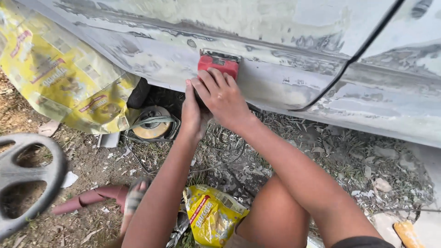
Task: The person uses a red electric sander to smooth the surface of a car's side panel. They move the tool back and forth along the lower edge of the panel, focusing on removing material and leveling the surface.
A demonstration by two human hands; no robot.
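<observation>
Right hand (223,94) on red sanding block (218,64)

Two hands, left (192,115) and right (223,94), both on one red sanding block (218,63). Two yellow printed wrappers: large one (59,73) far left of hands, small one (212,215) below. One disc grinder (152,124) just left.

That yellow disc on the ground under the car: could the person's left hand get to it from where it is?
Probably yes. The left hand sits just right of the yellow disc, with only open ground and loose cords between them; the right hand alone presses the red sanding block.
</observation>
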